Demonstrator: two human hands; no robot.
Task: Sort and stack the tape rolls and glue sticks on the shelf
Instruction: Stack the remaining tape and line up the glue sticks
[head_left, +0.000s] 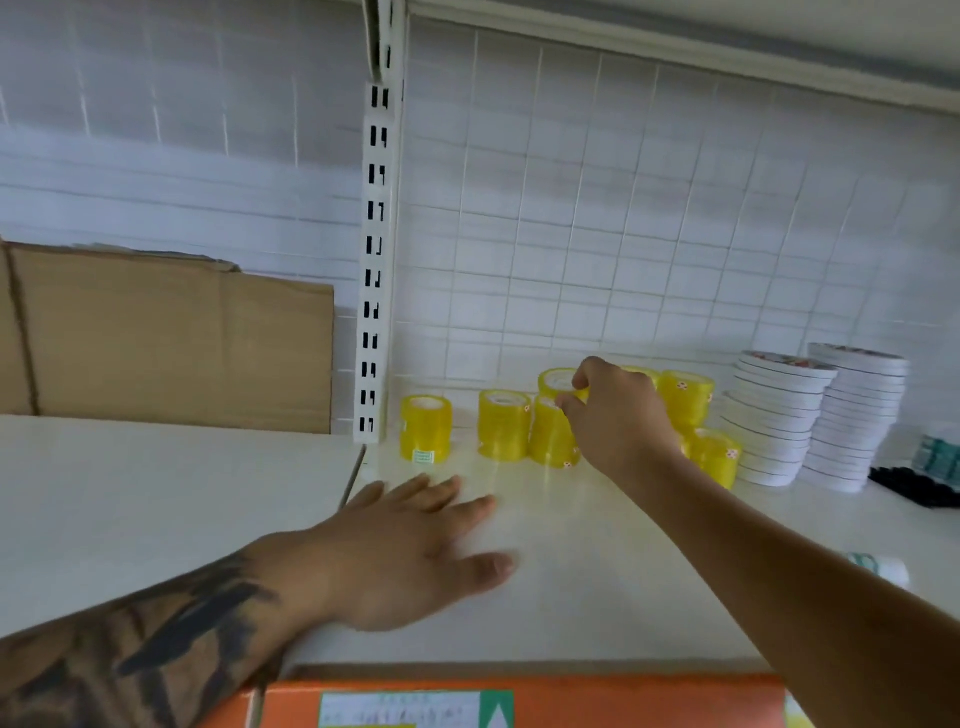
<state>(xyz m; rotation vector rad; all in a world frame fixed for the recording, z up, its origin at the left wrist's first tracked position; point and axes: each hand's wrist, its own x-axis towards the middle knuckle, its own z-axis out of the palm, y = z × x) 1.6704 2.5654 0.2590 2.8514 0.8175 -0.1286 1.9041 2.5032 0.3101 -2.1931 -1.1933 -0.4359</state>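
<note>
Several yellow tape roll stacks stand at the back of the white shelf (597, 561). One stack (425, 427) stands alone at the left, another (503, 425) to its right, more behind my right forearm (719, 457). My right hand (618, 410) reaches in and pinches a yellow tape roll (558, 383) that sits on top of a stack (551, 439). My left hand (410, 540) lies flat on the shelf with fingers spread, holding nothing. Two tall piles of white tape rolls (779, 421) (854, 415) stand at the right.
A cardboard sheet (171, 338) leans against the back wall on the left shelf. A slotted white upright (376, 260) divides the two bays. An orange box (519, 701) sits at the bottom edge. Dark and teal items (930, 467) lie at the far right.
</note>
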